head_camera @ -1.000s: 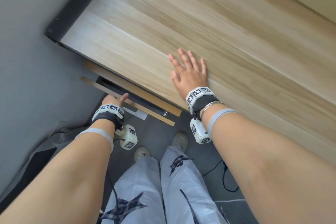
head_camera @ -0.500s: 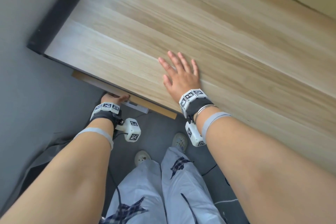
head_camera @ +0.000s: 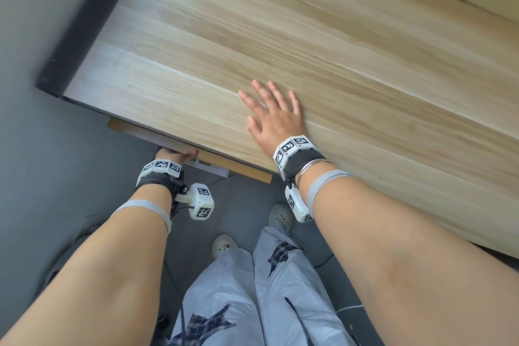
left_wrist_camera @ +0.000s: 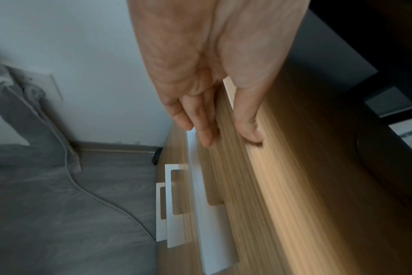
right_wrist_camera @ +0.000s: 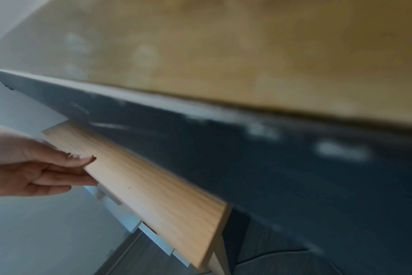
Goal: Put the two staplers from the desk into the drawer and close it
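surroundings: wood bench (head_camera: pixel 323 45) fills upper right of head view; grey wall at left, dark floor below; person's light trousers and shoes (head_camera: pixel 224 244) at bottom centre; white cable (left_wrist_camera: pixel 66 167) on the floor at left of the left wrist view.
drawer: drawer (head_camera: pixel 238 170) front under the bench's near edge, only a thin strip sticking out; white handles (left_wrist_camera: pixel 174 204) of lower drawers below it.
staplers: not visible in any view; bench top bare where seen.
left hand: left hand (head_camera: pixel 175 154) on the drawer front's top edge, thumb (left_wrist_camera: pixel 249 119) on one face, fingers (left_wrist_camera: pixel 200 121) straight on the other.
right hand: right hand (head_camera: pixel 273 118) flat on bench near its front edge, fingers spread, holding nothing.
change: drawer showed an open gap 1.0 s ago; now nearly flush under the bench, left hand followed it in.
room: floor free between legs and bench; wall close at left of the drawer.
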Action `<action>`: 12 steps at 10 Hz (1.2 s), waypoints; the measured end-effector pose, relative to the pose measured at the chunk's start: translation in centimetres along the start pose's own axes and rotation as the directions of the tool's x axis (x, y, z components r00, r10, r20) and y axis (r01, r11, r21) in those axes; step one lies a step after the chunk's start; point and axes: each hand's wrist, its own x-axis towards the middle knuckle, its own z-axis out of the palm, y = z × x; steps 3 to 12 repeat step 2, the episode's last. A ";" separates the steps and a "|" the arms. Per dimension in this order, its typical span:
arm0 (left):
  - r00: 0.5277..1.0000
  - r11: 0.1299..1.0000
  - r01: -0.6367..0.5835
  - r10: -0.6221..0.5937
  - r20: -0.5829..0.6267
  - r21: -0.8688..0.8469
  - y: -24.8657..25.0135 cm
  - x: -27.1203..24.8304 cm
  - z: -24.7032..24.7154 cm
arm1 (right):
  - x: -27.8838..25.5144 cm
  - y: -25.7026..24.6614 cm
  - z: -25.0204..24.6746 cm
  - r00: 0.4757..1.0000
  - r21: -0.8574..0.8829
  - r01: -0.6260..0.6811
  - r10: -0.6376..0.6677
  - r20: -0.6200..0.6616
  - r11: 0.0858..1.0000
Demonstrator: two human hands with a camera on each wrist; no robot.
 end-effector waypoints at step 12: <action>0.992 1.000 0.001 -0.003 0.122 0.017 -1.6 2.1 0.1 | -0.1 -0.1 -0.4 1.000 0.023 0.019 -0.020 0.020 1.000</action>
